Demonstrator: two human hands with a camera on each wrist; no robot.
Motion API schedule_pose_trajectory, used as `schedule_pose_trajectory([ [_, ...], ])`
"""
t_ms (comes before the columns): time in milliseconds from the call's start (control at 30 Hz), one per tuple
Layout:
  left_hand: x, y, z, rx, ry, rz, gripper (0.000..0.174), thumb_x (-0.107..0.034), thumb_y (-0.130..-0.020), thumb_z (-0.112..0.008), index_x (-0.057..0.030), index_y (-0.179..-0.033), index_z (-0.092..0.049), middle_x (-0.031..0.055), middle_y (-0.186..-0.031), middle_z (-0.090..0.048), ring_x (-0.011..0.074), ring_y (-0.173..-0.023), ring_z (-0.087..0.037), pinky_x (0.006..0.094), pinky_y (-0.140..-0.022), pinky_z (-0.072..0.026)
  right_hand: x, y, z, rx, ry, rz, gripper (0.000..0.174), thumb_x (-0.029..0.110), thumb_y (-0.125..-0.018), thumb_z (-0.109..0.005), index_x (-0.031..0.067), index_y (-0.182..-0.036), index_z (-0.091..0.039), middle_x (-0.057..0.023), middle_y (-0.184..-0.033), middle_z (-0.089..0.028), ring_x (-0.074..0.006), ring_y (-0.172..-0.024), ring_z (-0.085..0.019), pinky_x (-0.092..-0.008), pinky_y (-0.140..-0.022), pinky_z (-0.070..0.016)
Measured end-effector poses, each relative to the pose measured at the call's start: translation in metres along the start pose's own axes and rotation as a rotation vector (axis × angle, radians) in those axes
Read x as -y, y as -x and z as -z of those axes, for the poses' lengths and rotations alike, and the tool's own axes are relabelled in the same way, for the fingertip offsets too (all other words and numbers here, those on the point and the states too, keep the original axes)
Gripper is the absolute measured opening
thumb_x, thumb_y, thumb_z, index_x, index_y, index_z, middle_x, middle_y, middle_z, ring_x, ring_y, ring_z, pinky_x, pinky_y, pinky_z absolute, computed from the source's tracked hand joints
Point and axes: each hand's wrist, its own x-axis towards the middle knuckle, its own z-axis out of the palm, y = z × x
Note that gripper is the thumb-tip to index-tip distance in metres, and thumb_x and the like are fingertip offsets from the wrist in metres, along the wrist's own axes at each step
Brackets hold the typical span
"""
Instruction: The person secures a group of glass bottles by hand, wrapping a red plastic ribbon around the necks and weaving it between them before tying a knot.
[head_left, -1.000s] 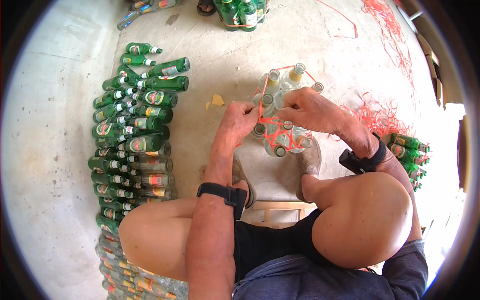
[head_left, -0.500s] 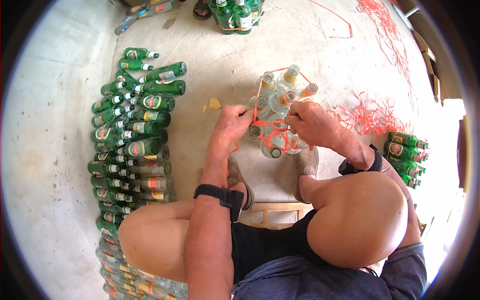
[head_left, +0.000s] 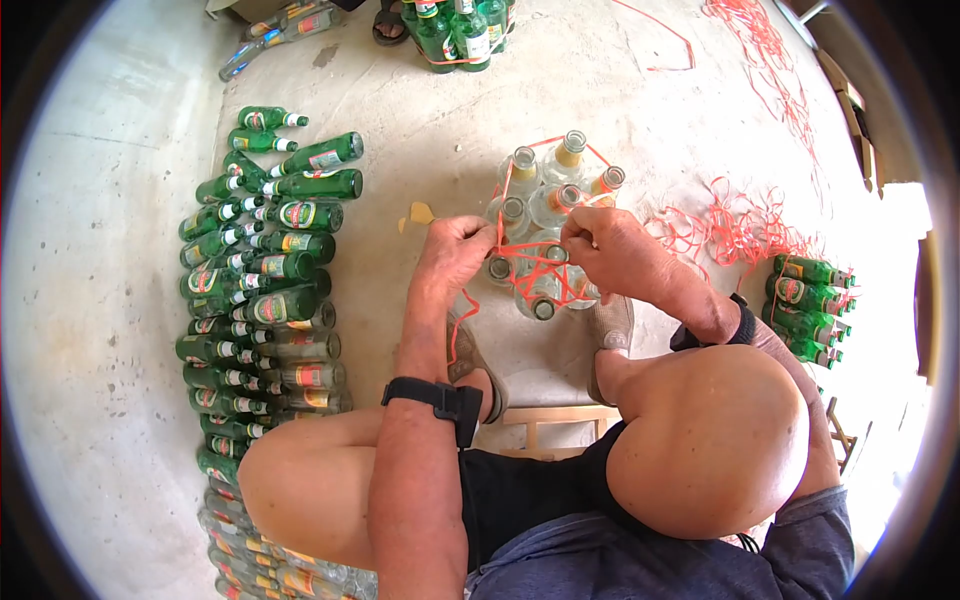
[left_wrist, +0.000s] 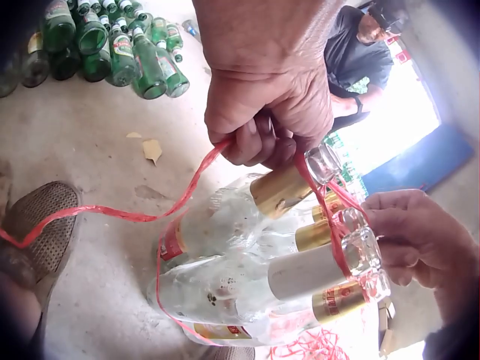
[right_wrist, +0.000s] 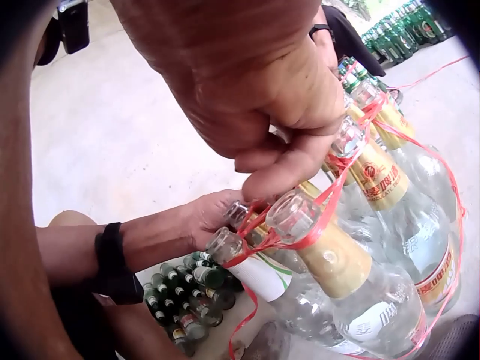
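Left of the clear bottles (head_left: pixel 546 210), green bottles (head_left: pixel 283 303) are lying in a long pile. At the clear bottles' left edge, the left hand (head_left: pixel 452 256) is clutching red twine (left_wrist: pixel 146 217), and its loose tail is hanging way longer than a second ago. The clear bottles are standing bunched up, twine crisscrossing over their necks. At their right side, the right hand (head_left: pixel 618 250) is apparently pinching a strand too, and it's sitting farther out than before, so the lashing is probably still being tightened, not done. Past them on the right, a tangled twine heap (head_left: pixel 735 232) is lying loose.
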Motion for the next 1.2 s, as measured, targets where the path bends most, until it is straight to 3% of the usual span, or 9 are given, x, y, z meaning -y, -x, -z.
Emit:
schedule_pose_trajectory([
  [133,0.001,0.003,0.001,0.02,0.066,0.038,0.028,-0.031,-0.1,-0.073,-0.0048,-0.092,-0.079,-0.0072,-0.068,-0.059,0.0028,-0.056,-0.043,0.0242,-0.049,-0.0285,0.004,0.003,0.002,0.025,0.009,-0.003,0.016,0.003,-0.098,-0.051,-0.0066,-0.097,-0.064,-0.0218,-0.077,-0.07,-0.0312,-0.058,-0.072,-0.0386,-0.047,-0.0608],
  [233,-0.003,0.003,0.002,0.039,0.086,0.089,0.027,-0.03,-0.101,-0.072,-0.0057,-0.093,-0.08,-0.0071,-0.07,-0.06,0.0023,-0.057,-0.044,0.0228,-0.049,-0.0293,-0.014,0.0,-0.007,-0.11,0.247,0.242,0.013,0.003,-0.096,-0.056,-0.0037,-0.101,-0.066,-0.0189,-0.076,-0.071,-0.0245,-0.06,-0.072,-0.0399,-0.052,-0.0589],
  [333,-0.003,0.002,0.003,0.039,0.089,0.099,0.025,-0.03,-0.101,-0.072,-0.0062,-0.095,-0.079,-0.0067,-0.071,-0.061,0.0021,-0.057,-0.045,0.0222,-0.05,-0.0304,0.004,0.003,-0.001,-0.003,0.17,-0.007,0.014,0.004,-0.096,-0.056,-0.0028,-0.102,-0.067,-0.0208,-0.077,-0.071,-0.0283,-0.068,-0.074,-0.044,-0.061,-0.0595],
  [433,-0.003,0.001,0.001,0.043,0.147,0.116,0.023,-0.028,-0.101,-0.073,-0.0061,-0.098,-0.079,-0.0069,-0.071,-0.061,0.0022,-0.057,-0.045,0.022,-0.051,-0.0311,0.016,0.008,0.004,0.053,0.088,-0.109,0.012,0.004,-0.095,-0.057,-0.0021,-0.1,-0.066,-0.0213,-0.078,-0.07,-0.0338,-0.073,-0.074,-0.0468,-0.065,-0.0582],
  [533,0.0,-0.001,0.002,0.037,0.214,0.133,0.019,-0.025,-0.1,-0.074,-0.006,-0.101,-0.079,-0.0081,-0.07,-0.058,0.0021,-0.056,-0.044,0.0219,-0.051,-0.0304,-0.021,-0.003,-0.012,-0.114,0.297,0.271,0.009,0.002,-0.094,-0.057,-0.0013,-0.098,-0.064,-0.0219,-0.076,-0.068,-0.0386,-0.072,-0.072,-0.0476,-0.065,-0.0571],
  [633,0.0,-0.002,0.009,-0.001,0.296,0.13,0.017,-0.022,-0.098,-0.076,-0.0058,-0.102,-0.079,-0.0096,-0.069,-0.054,0.0015,-0.056,-0.042,0.0223,-0.05,-0.029,-0.025,-0.004,-0.012,-0.158,0.252,0.336,0.007,0.0,-0.092,-0.056,-0.0011,-0.095,-0.063,-0.0228,-0.075,-0.067,-0.0419,-0.071,-0.071,-0.0486,-0.065,-0.0567],
  [867,-0.003,-0.001,0.015,-0.057,0.345,0.103,0.015,-0.017,-0.094,-0.081,-0.0049,-0.104,-0.078,-0.0119,-0.07,-0.05,0.0005,-0.054,-0.036,0.0237,-0.047,-0.0256,-0.032,-0.005,-0.012,-0.163,0.265,0.345,0.006,-0.001,-0.09,-0.06,-0.0012,-0.091,-0.066,-0.023,-0.076,-0.067,-0.0389,-0.069,-0.071,-0.0462,-0.064,-0.0559],
  [967,-0.008,0.001,0.015,-0.133,0.418,0.085,0.016,-0.013,-0.09,-0.084,-0.0031,-0.102,-0.08,-0.008,-0.075,-0.06,0.0021,-0.057,-0.043,0.0233,-0.047,-0.0283,-0.028,-0.005,-0.012,-0.16,0.225,0.318,0.007,-0.001,-0.089,-0.061,-0.0016,-0.092,-0.068,-0.0229,-0.077,-0.069,-0.036,-0.069,-0.072,-0.0445,-0.064,-0.0562],
  [1200,-0.003,0.003,0.021,-0.222,0.416,0.12,0.02,-0.013,-0.088,-0.087,-0.0017,-0.103,-0.079,-0.0076,-0.076,-0.06,0.0017,-0.057,-0.043,0.0231,-0.046,-0.0275,-0.027,-0.005,-0.01,-0.125,0.183,0.275,0.012,-0.002,-0.088,-0.062,-0.0027,-0.098,-0.07,-0.0201,-0.081,-0.073,-0.0315,-0.075,-0.075,-0.0415,-0.069,-0.0594],
])
